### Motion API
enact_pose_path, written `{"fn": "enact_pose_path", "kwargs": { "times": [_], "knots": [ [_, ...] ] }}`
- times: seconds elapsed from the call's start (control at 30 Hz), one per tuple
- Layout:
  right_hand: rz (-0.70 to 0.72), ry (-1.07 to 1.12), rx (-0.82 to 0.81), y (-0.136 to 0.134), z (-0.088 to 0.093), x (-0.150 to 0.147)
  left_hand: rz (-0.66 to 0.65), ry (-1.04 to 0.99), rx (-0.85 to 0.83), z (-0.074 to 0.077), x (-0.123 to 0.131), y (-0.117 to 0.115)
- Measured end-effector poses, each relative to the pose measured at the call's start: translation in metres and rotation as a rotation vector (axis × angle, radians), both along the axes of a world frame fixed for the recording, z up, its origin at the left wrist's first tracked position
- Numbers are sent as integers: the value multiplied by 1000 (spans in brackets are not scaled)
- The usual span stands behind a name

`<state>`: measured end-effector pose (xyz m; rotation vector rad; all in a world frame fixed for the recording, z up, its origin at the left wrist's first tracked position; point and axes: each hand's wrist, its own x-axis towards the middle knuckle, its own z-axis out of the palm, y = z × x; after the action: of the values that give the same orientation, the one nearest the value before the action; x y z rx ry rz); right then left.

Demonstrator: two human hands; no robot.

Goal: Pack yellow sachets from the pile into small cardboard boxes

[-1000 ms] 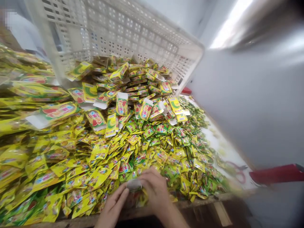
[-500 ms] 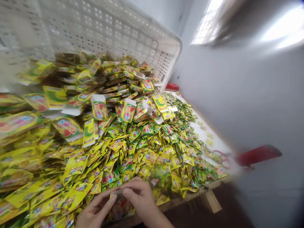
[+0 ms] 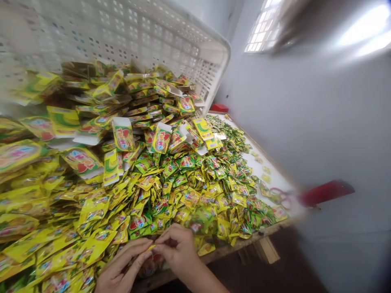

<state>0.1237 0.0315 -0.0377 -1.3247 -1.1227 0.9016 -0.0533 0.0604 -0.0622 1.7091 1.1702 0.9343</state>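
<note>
One left hand (image 3: 124,264) and one right hand (image 3: 180,249), bare, at the table's (image 3: 275,180) near edge: fingertips of both pinching a small yellow piece (image 3: 152,247), its state of completion not legible. Loose packets (image 3: 189,197), very many, heaped back from that edge. Scissors (image 3: 284,200), by the right edge. Cartons (image 3: 124,135), numerous, several flaps open, spilling from one tipped crate (image 3: 224,53); much apparently remains unhandled.

We see a white basket (image 3: 221,51) patterned with rows of holes. At its mouth, the boxes (image 3: 161,138) mix yellow and green, with red fruit pictures and white flaps. In front of the basket, we find yellow packets (image 3: 191,197) mingled with green ones, and a yellow held item (image 3: 152,247). Right of the basket, the tabletop (image 3: 276,179) is white, the wall (image 3: 320,122) bluish grey.
</note>
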Motion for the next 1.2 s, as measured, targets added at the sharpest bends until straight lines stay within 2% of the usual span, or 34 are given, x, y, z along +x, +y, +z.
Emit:
{"fn": "enact_pose_path", "kwargs": {
  "times": [0.1, 0.17, 0.27, 0.4, 0.5, 0.73, 0.93, 1.07, 1.2],
  "knots": [
    [-10, -28, -27, -1, 0, -1, -21, -5, -9, 0, -1, -1],
    [0, -57, 45, -4, 1, -1, -28, -24, -37, -1, -1, -3],
    [88, -82, 156, -9, -1, 1, -29, -22, -26, -5, -2, -7],
    [114, -68, 186, -14, -8, 4, -72, 45, 61, -14, -4, -13],
    [115, -75, 190, -15, -9, 3, -88, 24, 19, -17, -5, -14],
    [204, -156, 243, -17, 4, 0, -30, -8, -21, -8, 10, -20],
    [148, -166, 243, -19, -1, -1, 43, -166, -75, 1, 30, -26],
    [41, -189, 246, -25, -7, -2, -25, -156, -43, -9, 18, -25],
    [82, -360, 236, -39, -3, 6, 27, -39, 26, -25, 6, -25]
  ]
}}
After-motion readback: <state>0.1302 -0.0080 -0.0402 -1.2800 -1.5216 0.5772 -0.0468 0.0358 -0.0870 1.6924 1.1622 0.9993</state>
